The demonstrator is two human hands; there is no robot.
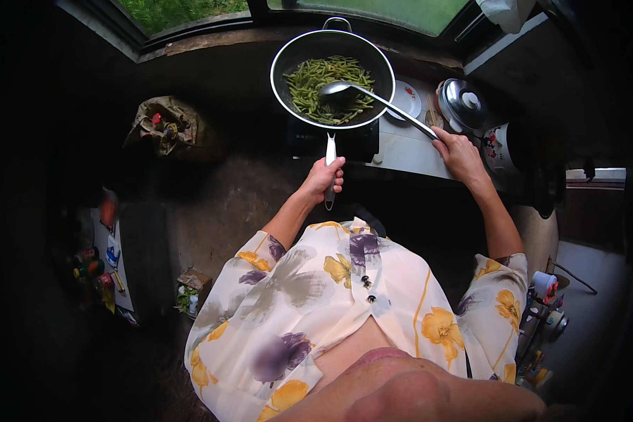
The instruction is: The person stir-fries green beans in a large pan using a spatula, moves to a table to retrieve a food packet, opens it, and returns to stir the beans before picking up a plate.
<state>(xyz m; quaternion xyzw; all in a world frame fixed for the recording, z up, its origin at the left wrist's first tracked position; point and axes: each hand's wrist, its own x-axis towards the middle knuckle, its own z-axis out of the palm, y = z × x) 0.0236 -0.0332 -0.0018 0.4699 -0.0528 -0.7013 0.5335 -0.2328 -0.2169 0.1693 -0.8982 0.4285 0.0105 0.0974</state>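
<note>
My left hand [324, 179] is closed around the grey handle of a deep frying pan [278, 87]. Cut green beans [316, 79] lie across the pan's dark inside. With my right hand [460, 155] I grip the far end of a long metal ladle [395, 109]. Its bowl rests over the beans near the middle of the pan, hiding those beneath it. Under the pan's near side is a black cooktop [366, 142], mostly covered from view.
Right of the pan, a white plate [407, 100], a lidded pot [460, 100] and a floral-patterned pot [498, 147] stand on the light counter [414, 150]. A crumpled bag [171, 129] sits to the left. Windows [369, 13] rise behind the pan.
</note>
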